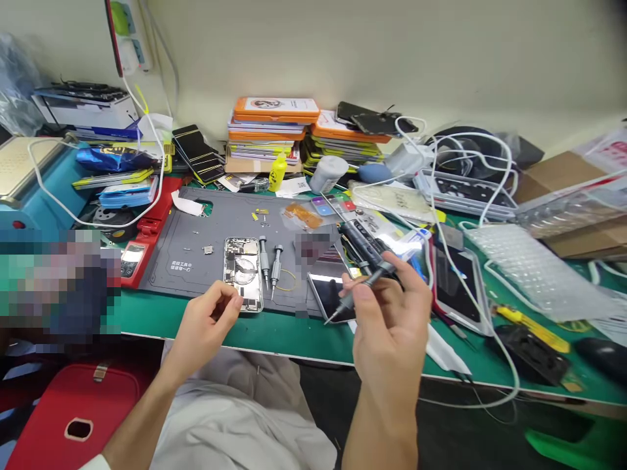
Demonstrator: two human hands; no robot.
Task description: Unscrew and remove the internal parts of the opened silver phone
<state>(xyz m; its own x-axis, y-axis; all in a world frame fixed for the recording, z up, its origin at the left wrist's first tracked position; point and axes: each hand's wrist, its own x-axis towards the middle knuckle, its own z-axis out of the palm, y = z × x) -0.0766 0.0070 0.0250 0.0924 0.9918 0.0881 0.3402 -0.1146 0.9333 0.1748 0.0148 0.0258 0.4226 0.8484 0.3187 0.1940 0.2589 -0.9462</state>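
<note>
An opened phone (243, 274), its inner parts bare, lies at the front of a grey work mat (196, 235). At its lower left corner is my left hand (208, 326), thumb and forefinger drawn together; anything between them is hidden. My right hand (394, 320) grips a grey precision screwdriver (365, 287), its thin tip pointing down and left above a dark-screened phone (326, 294). Two similar screwdrivers, one (264, 258) beside the open phone and another (276, 266) farther right, rest on the mat. A small metal piece (208, 249) and several tiny parts lie about.
Stacked orange boxes (274, 114) stand against the wall, near a yellow bottle (277, 171) and a white canister (328, 173). White cables (453, 261) loop over the right side. A red stool (78, 405) is at lower left. Bubble wrap (529, 267) covers the right.
</note>
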